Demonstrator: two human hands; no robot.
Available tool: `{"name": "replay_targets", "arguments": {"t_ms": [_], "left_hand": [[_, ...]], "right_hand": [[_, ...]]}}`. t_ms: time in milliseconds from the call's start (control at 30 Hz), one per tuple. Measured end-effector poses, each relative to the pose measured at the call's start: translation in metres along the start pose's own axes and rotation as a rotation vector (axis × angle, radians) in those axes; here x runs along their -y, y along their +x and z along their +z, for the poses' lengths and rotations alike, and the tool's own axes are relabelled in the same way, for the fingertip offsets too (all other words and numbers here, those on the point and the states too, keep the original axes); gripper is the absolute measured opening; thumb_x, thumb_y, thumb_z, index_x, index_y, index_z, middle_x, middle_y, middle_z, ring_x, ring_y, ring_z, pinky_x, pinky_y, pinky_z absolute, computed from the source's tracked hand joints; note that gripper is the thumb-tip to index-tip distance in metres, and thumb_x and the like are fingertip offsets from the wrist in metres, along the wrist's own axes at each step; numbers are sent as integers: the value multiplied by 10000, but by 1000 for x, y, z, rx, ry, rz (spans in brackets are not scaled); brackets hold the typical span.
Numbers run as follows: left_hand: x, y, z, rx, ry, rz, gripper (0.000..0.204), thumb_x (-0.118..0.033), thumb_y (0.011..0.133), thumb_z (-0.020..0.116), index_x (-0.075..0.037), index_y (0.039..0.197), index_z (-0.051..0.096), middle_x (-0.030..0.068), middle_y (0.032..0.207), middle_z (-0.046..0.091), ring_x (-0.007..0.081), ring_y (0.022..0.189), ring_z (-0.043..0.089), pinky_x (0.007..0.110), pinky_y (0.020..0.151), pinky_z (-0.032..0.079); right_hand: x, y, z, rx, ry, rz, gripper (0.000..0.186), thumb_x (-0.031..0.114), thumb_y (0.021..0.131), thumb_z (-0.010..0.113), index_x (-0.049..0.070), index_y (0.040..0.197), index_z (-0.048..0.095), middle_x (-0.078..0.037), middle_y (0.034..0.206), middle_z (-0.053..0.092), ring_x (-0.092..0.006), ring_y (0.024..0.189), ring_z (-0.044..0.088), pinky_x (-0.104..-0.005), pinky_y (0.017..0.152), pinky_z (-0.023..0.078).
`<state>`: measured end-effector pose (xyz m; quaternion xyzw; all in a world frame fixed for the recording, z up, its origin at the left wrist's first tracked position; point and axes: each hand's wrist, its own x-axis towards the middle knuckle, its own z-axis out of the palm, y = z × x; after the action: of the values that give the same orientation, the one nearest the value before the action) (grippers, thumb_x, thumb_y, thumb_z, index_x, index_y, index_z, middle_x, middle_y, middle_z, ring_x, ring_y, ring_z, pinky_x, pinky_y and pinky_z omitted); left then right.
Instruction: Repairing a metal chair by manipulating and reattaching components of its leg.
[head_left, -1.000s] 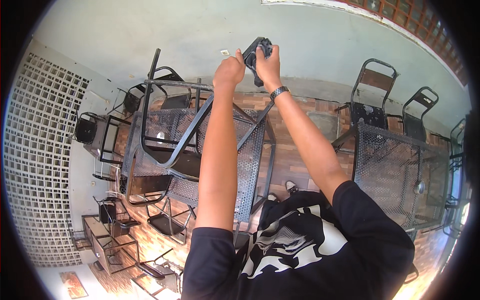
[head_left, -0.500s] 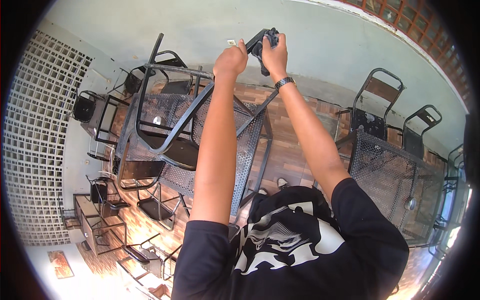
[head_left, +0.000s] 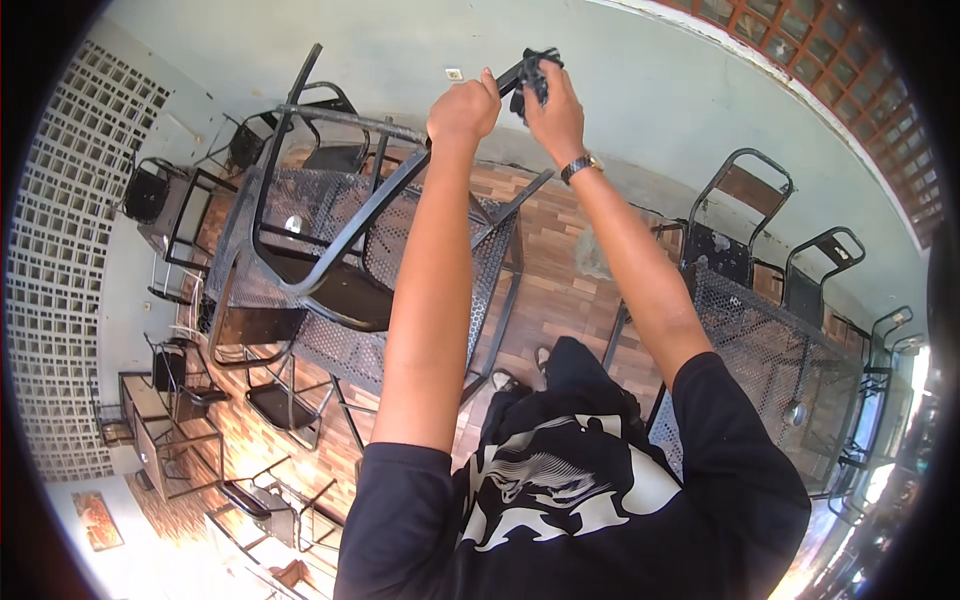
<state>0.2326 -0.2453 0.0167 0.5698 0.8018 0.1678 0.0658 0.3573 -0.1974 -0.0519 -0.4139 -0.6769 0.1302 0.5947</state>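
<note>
A metal-framed chair [head_left: 375, 222] lies upturned on a dark perforated-metal table [head_left: 345, 357], its tubular legs slanting up and outward. My left hand [head_left: 464, 108] is closed in a fist around one part of this frame. A bunched dark cloth [head_left: 532, 84] is in my right hand [head_left: 557, 112], pressed against the end of a black bar that reaches out past my left fist. Fingers and cloth cover the bar's tip. Both arms stretch forward, with a watch [head_left: 580, 166] on the right wrist.
A second perforated table [head_left: 760, 335] stands on the right, with chairs [head_left: 738, 205] behind it along the pale wall [head_left: 400, 50]. More chairs and desks [head_left: 165, 430] crowd the left side. My feet [head_left: 505, 381] are on the wood-patterned floor between the two tables.
My right hand and the cloth have shifted slightly up along the bar, and the cloth is bunched more tightly. My left hand keeps its grip. My feet and the viewpoint have moved a little.
</note>
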Motion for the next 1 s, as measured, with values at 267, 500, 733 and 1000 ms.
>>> {"name": "replay_targets", "arguments": {"t_ms": [267,500,733,1000], "left_hand": [[4,6,4,-38,39,-53,598,-398,1008,232,-35,1014,707,204,1035,692,403,992,650,490,893,507],[21,13,25,-300,232,6,299,-245,946,360,-47,979,582,204,957,683,432,870,655,525,748,538],[17,6,26,-326,251,-113,283,-234,938,368,-105,1032,602,179,992,683,408,926,658,536,780,530],[29,12,27,-311,364,-61,237,-202,925,423,-73,1033,590,173,982,683,402,943,654,539,771,536]], "right_hand": [[-12,5,7,32,51,-48,375,194,836,656,147,1186,531,-117,1058,608,-382,897,636,-475,720,529],[-25,21,8,49,144,-63,365,270,862,632,144,1188,530,-122,1058,627,-380,939,627,-494,755,517],[-35,30,0,199,135,-175,387,299,837,653,206,1202,562,-95,1021,644,-377,855,645,-484,698,529],[-32,39,-2,197,110,-107,387,315,836,657,213,1200,570,-72,1023,645,-357,857,656,-469,682,535]]}}
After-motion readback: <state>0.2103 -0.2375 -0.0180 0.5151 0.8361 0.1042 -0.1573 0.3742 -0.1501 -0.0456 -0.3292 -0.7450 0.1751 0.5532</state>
